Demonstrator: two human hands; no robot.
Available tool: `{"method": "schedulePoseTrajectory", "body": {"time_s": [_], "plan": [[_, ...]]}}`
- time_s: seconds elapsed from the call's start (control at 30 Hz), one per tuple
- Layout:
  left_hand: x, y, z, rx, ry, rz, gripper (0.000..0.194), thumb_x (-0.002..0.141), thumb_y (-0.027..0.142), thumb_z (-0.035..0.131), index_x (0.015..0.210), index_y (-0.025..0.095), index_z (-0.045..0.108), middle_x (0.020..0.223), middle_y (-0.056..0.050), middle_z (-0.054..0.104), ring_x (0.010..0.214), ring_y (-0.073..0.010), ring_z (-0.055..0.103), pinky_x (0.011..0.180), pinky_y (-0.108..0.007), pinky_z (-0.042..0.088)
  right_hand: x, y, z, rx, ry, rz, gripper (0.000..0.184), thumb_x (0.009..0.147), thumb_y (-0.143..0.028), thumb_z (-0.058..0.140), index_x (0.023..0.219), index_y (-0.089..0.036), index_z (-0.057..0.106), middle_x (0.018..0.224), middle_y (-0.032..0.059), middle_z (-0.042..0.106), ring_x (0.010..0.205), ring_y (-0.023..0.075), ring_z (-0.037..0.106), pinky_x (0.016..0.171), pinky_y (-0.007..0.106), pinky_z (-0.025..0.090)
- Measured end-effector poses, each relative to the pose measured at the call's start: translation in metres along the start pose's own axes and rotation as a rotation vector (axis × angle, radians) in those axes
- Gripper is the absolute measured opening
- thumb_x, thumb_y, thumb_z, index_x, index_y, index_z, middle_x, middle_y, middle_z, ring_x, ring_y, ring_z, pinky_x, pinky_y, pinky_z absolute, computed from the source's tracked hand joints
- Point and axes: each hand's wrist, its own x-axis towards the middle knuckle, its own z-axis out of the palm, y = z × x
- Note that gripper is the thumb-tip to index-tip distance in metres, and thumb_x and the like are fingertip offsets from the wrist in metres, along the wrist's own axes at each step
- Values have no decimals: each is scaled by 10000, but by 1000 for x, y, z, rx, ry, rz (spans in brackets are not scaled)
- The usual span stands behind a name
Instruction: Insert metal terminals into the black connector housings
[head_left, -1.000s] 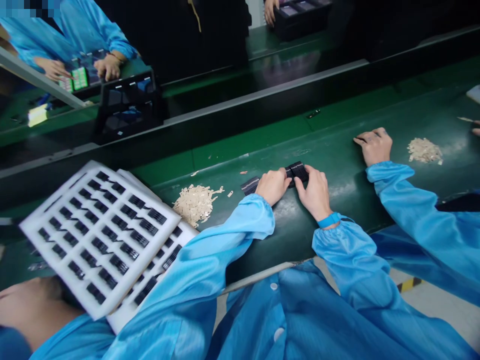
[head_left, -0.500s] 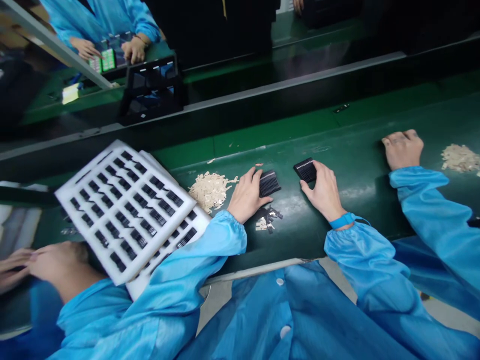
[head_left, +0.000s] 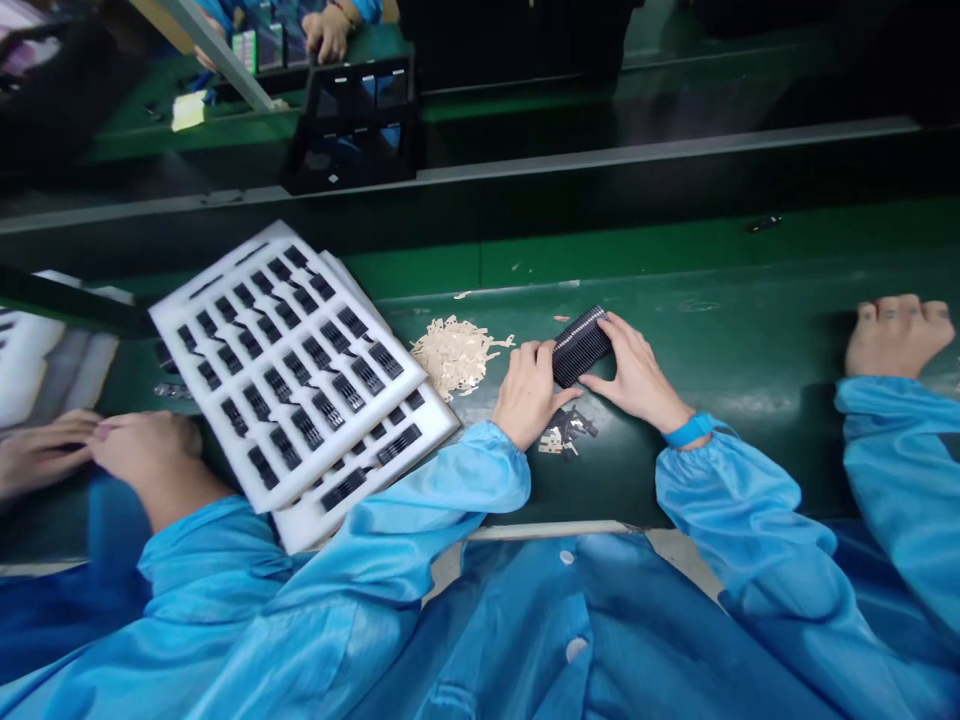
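Black ribbed strips [head_left: 580, 346], seemingly light, stiff and brittle, are best taken by their ends, and are so pinched, closely, between the left hand [head_left: 529, 393] and right hand [head_left: 636, 375] over the green belt [head_left: 712, 340].

Smock [head_left: 592, 625]: shiny blue | snaps [head_left: 576, 649]: white | sleeve cuffs [head_left: 480, 468]: gathered, elastic | right hand [head_left: 637, 375]: blue wristband [head_left: 690, 430]

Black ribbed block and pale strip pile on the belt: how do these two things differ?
The black ribbed block is dark and compact; the pale strip pile is light and loose. The block is held between the left hand and right hand; the pile lies untouched on the green belt. Both are above that belt.
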Motion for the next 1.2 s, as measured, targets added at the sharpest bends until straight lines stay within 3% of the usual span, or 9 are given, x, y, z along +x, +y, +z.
{"method": "schedulePoseTrajectory", "body": {"time_s": [0.13, 0.23, 0.43, 0.5, 0.67, 0.73, 0.9, 1.07, 1.2], "plan": [[1, 6, 10, -68, 21, -27, 816, 805, 447, 788, 1420, 129, 356, 1388, -210, 452, 1300, -347, 492, 1070, -467, 474, 27, 17, -11, 70, -115, -68, 939, 743, -343, 794, 1552, -190, 341, 1620, 196, 344, 1518, 356, 302, 1205, 595, 296], [0, 6, 12, -144, 17, 12, 753, 848, 376, 757, 1435, 150, 342, 1430, -204, 418, 1352, -334, 477, 1082, -450, 484, 35, 27, -18, 118, -178, -80, 934, 738, -311, 782, 1558, -226, 344, 1646, 166, 309, 1531, 351, 280, 1216, 602, 281], [3, -6, 10, -155, 26, 8, 463, 933, 282, 652, 1339, 186, 453, 1334, -145, 510, 1278, -274, 544, 1085, -417, 484, 26, 22, -23, 154, -109, -106, 828, 821, -231, 659, 1575, -217, 318, 1645, 151, 316, 1548, 295, 258, 1250, 553, 253], [4, -9, 9, -168, 30, 20, 406, 946, 255, 629, 1315, 192, 472, 1308, -127, 539, 1250, -251, 558, 1084, -390, 479, 20, 20, -25, 156, -114, -95, 828, 847, -287, 674, 1585, -230, 303, 1653, 145, 300, 1552, 306, 246, 1249, 564, 251], [5, -16, 14, -267, 28, 16, 519, 900, 194, 685, 1349, 186, 426, 1207, -92, 617, 1056, -210, 622, 992, -379, 518, 7, 22, -25, 95, -202, -73, 1175, 716, -565, 832, 1632, -280, 154, 1721, 132, 26, 1582, 391, 53, 1247, 619, 197], [4, -18, 17, -295, 39, 34, 531, 884, 166, 699, 1342, 173, 431, 1154, -82, 636, 1004, -202, 621, 969, -379, 522, 5, 22, -24, 75, -191, -76, 1207, 709, -615, 821, 1638, -299, 117, 1723, 120, -15, 1582, 401, 18, 1248, 622, 184], [5, -18, 21, -320, 77, 27, 453, 884, 138, 685, 1285, 187, 480, 1121, -78, 630, 965, -192, 619, 920, -368, 529, 8, 19, -23, 58, -131, -121, 1021, 827, -601, 711, 1630, -299, 159, 1715, 116, 74, 1578, 385, 98, 1249, 597, 217], [5, -19, 21, -331, 85, 40, 417, 884, 125, 679, 1254, 179, 496, 1087, -74, 615, 975, -190, 612, 888, -355, 529, 8, 11, -27, 31, -75, -196, 897, 853, -532, 698, 1592, -269, 264, 1685, 145, 181, 1551, 397, 184, 1210, 611, 276], [5, -19, 20, -335, 95, 52, 348, 885, 129, 680, 1190, 173, 518, 1076, -70, 611, 988, -186, 612, 887, -343, 521, 6, -4, -26, -34, 1, -305, 543, 865, -464, 712, 1324, -221, 552, 1437, 177, 506, 1342, 381, 462, 1086, 561, 408]]}}
